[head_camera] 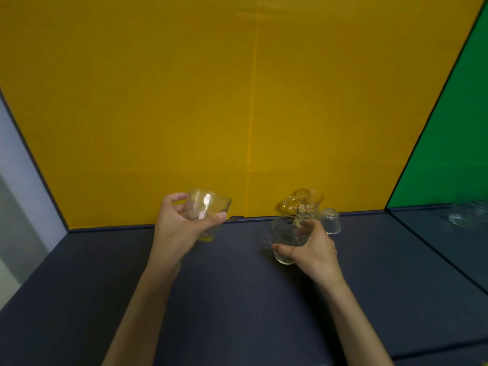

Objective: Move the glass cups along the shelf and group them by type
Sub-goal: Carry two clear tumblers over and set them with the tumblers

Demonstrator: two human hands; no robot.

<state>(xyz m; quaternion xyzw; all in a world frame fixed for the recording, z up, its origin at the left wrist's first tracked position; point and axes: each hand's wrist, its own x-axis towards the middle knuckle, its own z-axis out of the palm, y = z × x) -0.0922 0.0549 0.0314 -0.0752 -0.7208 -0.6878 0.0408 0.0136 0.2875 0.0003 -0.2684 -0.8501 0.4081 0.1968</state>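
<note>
My left hand [179, 228] grips a clear tumbler [208, 210], tilted and lifted off the dark shelf [224, 299]. Over on the right, my right hand [314, 249] holds a second clear tumbler [286, 233] by its side, low over the shelf or resting on it. Just behind that hand, against the yellow back wall, stand glass mugs with handles [303, 203]. A small upside-down glass [331, 220] sits to their right.
The yellow back wall [237, 101] closes the shelf behind; a green panel [454, 128] closes it on the right. Past a divider at the far right sit more blurred clear glasses [467, 213]. A pale wall borders the left.
</note>
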